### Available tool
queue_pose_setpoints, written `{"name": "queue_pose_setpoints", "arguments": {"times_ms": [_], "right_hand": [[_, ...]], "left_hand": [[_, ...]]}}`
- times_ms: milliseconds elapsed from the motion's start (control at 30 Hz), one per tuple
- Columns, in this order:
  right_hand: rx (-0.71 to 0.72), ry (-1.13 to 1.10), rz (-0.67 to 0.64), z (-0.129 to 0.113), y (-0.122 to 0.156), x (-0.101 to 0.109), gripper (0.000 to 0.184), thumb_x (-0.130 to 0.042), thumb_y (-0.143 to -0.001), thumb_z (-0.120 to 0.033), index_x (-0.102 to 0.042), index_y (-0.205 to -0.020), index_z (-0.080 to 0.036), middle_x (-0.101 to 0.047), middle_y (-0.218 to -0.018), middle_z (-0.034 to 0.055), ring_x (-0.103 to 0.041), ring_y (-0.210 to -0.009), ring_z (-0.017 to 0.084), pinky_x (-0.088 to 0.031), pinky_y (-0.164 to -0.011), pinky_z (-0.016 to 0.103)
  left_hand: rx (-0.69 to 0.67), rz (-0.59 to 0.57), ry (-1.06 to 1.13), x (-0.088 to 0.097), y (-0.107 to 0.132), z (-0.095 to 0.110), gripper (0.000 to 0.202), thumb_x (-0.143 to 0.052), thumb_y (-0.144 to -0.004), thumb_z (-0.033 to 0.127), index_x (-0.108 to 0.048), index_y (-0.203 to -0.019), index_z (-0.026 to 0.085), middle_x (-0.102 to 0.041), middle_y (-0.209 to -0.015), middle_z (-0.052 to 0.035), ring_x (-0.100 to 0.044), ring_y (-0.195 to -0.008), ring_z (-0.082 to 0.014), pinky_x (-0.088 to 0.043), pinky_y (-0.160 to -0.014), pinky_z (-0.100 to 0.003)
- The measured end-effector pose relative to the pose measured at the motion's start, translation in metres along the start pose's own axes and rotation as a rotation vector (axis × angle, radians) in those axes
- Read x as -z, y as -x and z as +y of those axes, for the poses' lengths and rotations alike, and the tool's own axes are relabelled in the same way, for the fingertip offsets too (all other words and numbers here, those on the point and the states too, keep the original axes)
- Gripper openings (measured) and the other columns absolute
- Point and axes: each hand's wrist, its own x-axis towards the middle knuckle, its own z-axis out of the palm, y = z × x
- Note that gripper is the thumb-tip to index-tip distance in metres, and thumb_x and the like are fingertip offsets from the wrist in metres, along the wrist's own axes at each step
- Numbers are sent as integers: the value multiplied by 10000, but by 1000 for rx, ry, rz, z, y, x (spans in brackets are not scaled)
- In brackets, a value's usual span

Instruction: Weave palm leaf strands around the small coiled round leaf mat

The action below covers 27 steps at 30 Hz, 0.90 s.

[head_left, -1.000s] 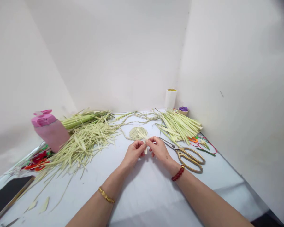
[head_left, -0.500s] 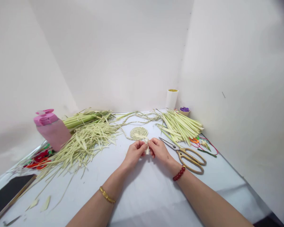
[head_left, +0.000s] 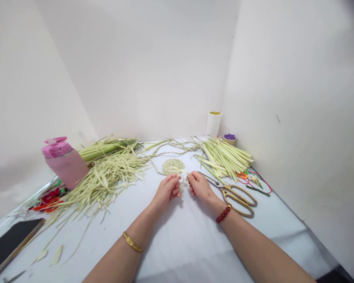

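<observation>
My left hand [head_left: 166, 190] and my right hand [head_left: 199, 185] meet over the middle of the white table [head_left: 177, 243]. Both pinch a pale leaf strip [head_left: 183, 184] that loops between their fingertips, with one end hanging down. Just beyond the fingers lies a small round coiled mat [head_left: 173, 166] of braided leaf, whose braided tail [head_left: 177, 146] runs toward the back. Golden scissors [head_left: 233, 193] lie right beside my right hand.
A pink bottle [head_left: 64, 161] stands at the left behind a heap of split leaf strips [head_left: 103, 179]. A bundle of cut leaves [head_left: 224, 157] lies at the back right, near a white roll [head_left: 214, 123] and a small bowl of purple bits [head_left: 229, 138]. A dark phone [head_left: 11, 241] rests at the front left.
My hands have drawn slightly apart and the strip now forms a loop between them; before, it was pinched short and straight.
</observation>
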Motion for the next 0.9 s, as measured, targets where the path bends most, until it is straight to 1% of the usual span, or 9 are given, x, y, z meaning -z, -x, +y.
{"name": "queue_pose_setpoints", "arguments": {"times_ms": [67, 133, 267, 333, 400, 533, 600, 667, 900], "right_hand": [[0, -67, -52, -3, 1, -1, 233, -463, -811, -356, -436, -635, -205, -460, -465, -59, -418, -388, 93, -337, -400, 207], [32, -88, -77, -7, 3, -1, 235, -478, -807, -367, -456, -646, -197, -456, -472, -60, -421, -400, 89, -340, -411, 202], [107, -31, -56, -11, 6, -1, 221, -490, -806, -345, -483, -648, -191, -438, -478, -65, -415, -425, 87, -336, -435, 203], [133, 9, -37, -12, 8, -1, 212, -482, -811, -320, -476, -641, -192, -448, -486, -62, -421, -439, 89, -341, -449, 206], [124, 28, -35, -14, 9, -1, 196, -473, -813, -303, -468, -650, -194, -454, -490, -62, -428, -439, 90, -344, -448, 206], [57, 4, -96, -14, 9, -2, 156, -513, -791, -321, -480, -703, -196, -467, -503, -69, -425, -416, 87, -335, -411, 199], [45, -4, -113, -13, 9, -2, 145, -522, -777, -299, -469, -690, -195, -471, -499, -70, -421, -406, 81, -336, -407, 194], [32, -7, -118, -12, 8, -2, 129, -507, -768, -254, -448, -668, -196, -469, -484, -72, -417, -391, 75, -339, -408, 191], [0, -18, -148, -12, 7, -2, 64, -463, -747, -192, -438, -688, -200, -477, -469, -75, -416, -368, 73, -334, -398, 188]], "left_hand": [[8, 23, -93, 0, -1, -4, 268, -650, -710, 390, -491, -750, 178, -390, -535, 85, -335, -415, -40, -351, -446, -189], [-1, 57, -212, 0, -2, -7, 325, -660, -700, 446, -482, -713, 174, -432, -518, 66, -389, -418, -53, -334, -438, -195], [-63, 95, -354, 1, -2, -8, 373, -656, -683, 499, -476, -658, 175, -448, -489, 56, -404, -413, -64, -303, -428, -201], [-83, 87, -368, 1, -2, -7, 362, -644, -694, 485, -467, -636, 175, -440, -488, 57, -398, -417, -64, -298, -430, -201], [-95, 77, -370, 2, -3, -7, 348, -632, -708, 468, -456, -632, 177, -437, -497, 58, -398, -424, -64, -300, -436, -201], [-136, 105, -389, 4, -5, -10, 329, -607, -737, 461, -454, -664, 180, -440, -521, 59, -393, -435, -63, -304, -449, -201], [-155, 110, -409, 6, -6, -12, 305, -600, -749, 439, -458, -678, 179, -440, -523, 62, -392, -441, -62, -305, -459, -200], [-167, 88, -416, 7, -7, -14, 275, -589, -762, 411, -460, -689, 180, -440, -516, 64, -393, -448, -63, -305, -468, -199], [-110, 67, -359, 9, -9, -18, 242, -566, -786, 398, -457, -741, 186, -452, -538, 59, -416, -479, -73, -326, -497, -202]]}}
